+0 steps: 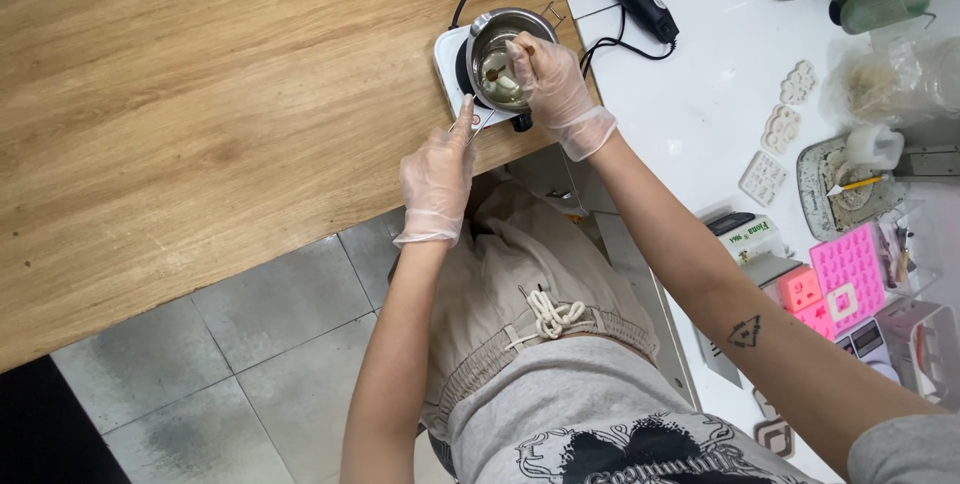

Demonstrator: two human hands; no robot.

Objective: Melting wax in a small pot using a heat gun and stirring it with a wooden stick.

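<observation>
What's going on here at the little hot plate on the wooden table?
A person in thin clear gloves is working at a small metal pot that sits on a white hot plate. The right hand holds a stirrer in the pot, which has pale lumps in it. The left hand steadies the pot's handle. Pink moulds lie on the white counter beside them.

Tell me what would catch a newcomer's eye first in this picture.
Top centre, the gloved right hand reaches into a small metal pot on a white hot plate at the wooden table's corner, while the gloved left hand touches the pot's handle. At the right, a bright pink mould lies on the white counter.
</observation>
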